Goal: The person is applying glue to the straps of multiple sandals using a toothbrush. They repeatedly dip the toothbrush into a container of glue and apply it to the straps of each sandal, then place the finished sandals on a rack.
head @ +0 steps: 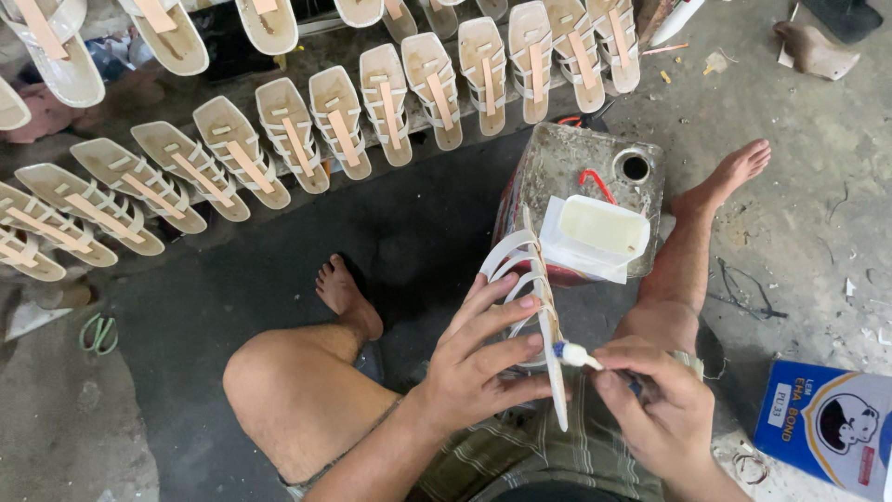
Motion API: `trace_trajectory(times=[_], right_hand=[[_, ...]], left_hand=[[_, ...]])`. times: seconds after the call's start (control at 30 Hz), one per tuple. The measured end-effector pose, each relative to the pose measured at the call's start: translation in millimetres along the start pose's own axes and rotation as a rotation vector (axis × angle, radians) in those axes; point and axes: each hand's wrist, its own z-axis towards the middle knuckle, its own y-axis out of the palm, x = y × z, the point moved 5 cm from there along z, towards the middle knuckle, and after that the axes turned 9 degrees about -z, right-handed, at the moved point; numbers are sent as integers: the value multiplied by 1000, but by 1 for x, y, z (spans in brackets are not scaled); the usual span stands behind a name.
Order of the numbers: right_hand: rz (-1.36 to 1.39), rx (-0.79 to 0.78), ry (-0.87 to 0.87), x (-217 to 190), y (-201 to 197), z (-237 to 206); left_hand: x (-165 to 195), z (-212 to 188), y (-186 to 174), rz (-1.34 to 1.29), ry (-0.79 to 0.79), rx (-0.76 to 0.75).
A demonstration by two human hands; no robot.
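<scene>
From the head view, your left hand point(478, 358) is wrapped around a white strappy sandal point(539, 297), fingers spread across its straps and the thumb out of sight behind. You are holding it above your lap, in front of a battered metal can point(581, 172) that carries a small white tub of pale glue point(599, 232) on its top. Your right hand point(655, 400) is pinched narrow around a small brush point(576, 354), whose white tip touches the edge of the sole.

The sandal looks light. Its sole seems thin and fairly stiff, seen nearly edge-on, while the straps look soft and bendable, so a hold across the straps with the sole braced, as you have it, seems the sound place; glued edges would likely be tacky.

Its long axis runs up and down the picture, one end pointing away from you towards the can, the other towards your lap; which is the toe I cannot tell.

On the floor beyond, a curved row of similar sandals point(344, 130) lies soles up. A blue box point(827, 423) sits just beside your right hand.
</scene>
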Motion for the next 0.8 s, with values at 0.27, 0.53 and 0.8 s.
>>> trace_trajectory(times=[0.27,0.53,0.8], right_hand=[[52,-30,64,14,6,-6],[60,-44,-74,4,2,-16],[-91,43,-134,-3,-5,0]], left_hand=[[3,-1,2,-7,7,2],[5,6,-2,16,-12,-7],[9,11,-1,-145,-48,-53]])
